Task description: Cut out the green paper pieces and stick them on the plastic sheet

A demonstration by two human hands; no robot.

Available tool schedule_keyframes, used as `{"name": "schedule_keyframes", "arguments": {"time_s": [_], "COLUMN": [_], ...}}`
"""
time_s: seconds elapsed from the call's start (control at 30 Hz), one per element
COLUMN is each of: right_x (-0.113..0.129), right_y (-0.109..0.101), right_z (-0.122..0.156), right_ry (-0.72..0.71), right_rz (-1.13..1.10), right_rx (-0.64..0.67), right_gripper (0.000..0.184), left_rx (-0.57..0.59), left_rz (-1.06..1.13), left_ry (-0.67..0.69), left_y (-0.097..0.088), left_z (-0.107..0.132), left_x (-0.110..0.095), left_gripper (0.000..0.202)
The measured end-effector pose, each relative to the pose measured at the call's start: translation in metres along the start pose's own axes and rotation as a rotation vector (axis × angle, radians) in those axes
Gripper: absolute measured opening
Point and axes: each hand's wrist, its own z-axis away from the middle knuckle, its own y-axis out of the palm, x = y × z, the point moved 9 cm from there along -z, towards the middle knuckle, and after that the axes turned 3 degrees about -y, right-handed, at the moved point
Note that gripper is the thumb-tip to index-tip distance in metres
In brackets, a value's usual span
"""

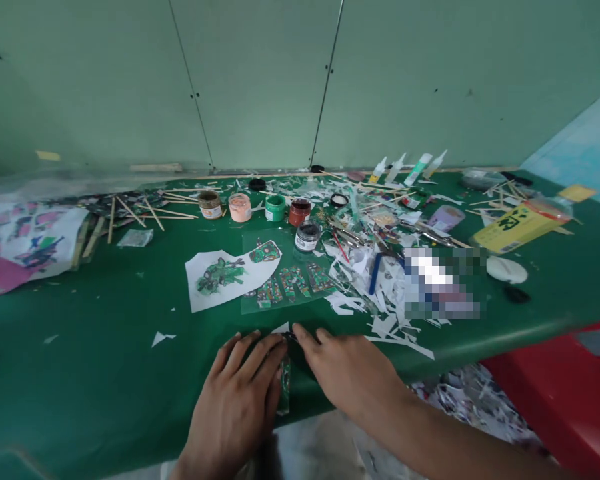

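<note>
Side by side at the table's front edge, both hands meet over a small piece of work. My left hand [237, 393] lies over a narrow green-patterned strip [286, 387], its fingers together and pressing it; most of the strip is under the hand. My right hand [353, 363] is closed, with its index finger reaching to a thin dark object [291, 336] at the strip's far end. What that dark object is, I cannot make out. A white paper corner [282, 328] sticks out beyond the fingertips. Ahead lie a white paper cutout [213, 283] with a green drawing and a clear sheet [253, 303] bearing patterned letter-like shapes.
Several open paint jars, including a green one [275, 208] and a black one [307, 236], stand behind the sheet. White paper scraps [390, 293] heap up at the right, beside a yellow packet [520, 227]. Wooden sticks [153, 213] lie at the back left. A red chair [555, 387] stands lower right.
</note>
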Motion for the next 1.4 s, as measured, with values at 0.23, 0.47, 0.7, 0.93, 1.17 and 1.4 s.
{"name": "schedule_keyframes", "arguments": {"time_s": [0.23, 0.47, 0.7, 0.93, 1.17, 1.4], "right_x": [0.003, 0.009, -0.007, -0.027, -0.010, -0.006], "right_y": [-0.001, -0.002, -0.002, 0.003, 0.002, 0.001], "right_z": [0.004, 0.013, 0.016, 0.017, 0.021, 0.016], "right_ry": [0.102, 0.186, 0.198, 0.310, 0.247, 0.233], "right_rz": [0.020, 0.041, -0.091, -0.276, -0.172, -0.122], "right_rx": [-0.007, -0.063, -0.115, -0.222, -0.268, -0.271], "right_gripper": [0.061, 0.062, 0.048, 0.040, 0.045, 0.045], "left_rx": [-0.014, -0.082, -0.077, -0.073, -0.092, -0.100], "left_rz": [0.007, 0.002, 0.019, 0.020, -0.022, -0.015], "left_ry": [-0.066, -0.117, -0.109, -0.120, -0.130, -0.126], "left_y": [0.005, 0.004, 0.003, 0.002, 0.002, 0.002], "left_z": [0.004, 0.008, 0.008, 0.006, 0.005, 0.004], "left_x": [-0.001, -0.005, -0.004, -0.004, -0.006, -0.007], "left_gripper": [0.030, 0.030, 0.029, 0.029, 0.029, 0.029]}}
